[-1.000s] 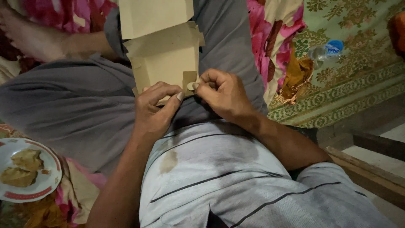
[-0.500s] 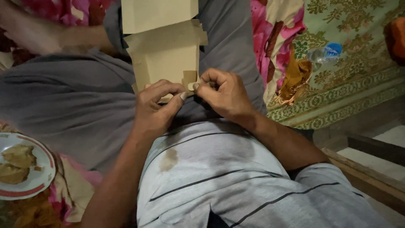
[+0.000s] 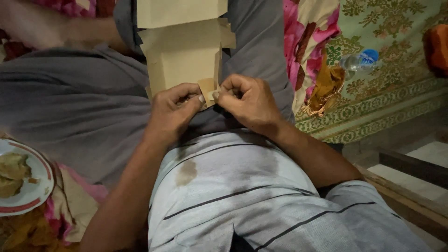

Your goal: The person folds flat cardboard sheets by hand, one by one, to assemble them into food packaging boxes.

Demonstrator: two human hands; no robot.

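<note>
A flat tan cardboard cut-out [image 3: 184, 51], a folded box blank with side tabs, lies along my grey-trousered lap. Both hands meet at its near edge. My left hand [image 3: 173, 111] pinches the edge with thumb and forefinger. My right hand [image 3: 247, 101] is curled beside it, thumb and fingers gripping a small tab [image 3: 206, 88] of the same cardboard. The fingertips of both hands nearly touch. Part of the near edge is hidden under my fingers.
A white plate with a red rim [image 3: 41, 173] holding brown pieces sits at the lower left. A clear plastic bottle with a blue label [image 3: 359, 60] lies on the patterned green cloth at the right. A wooden edge [image 3: 401, 196] runs along the lower right.
The cardboard and both hands have shifted slightly downward and left in view; the hands stay pinched on the near edge and tab.
</note>
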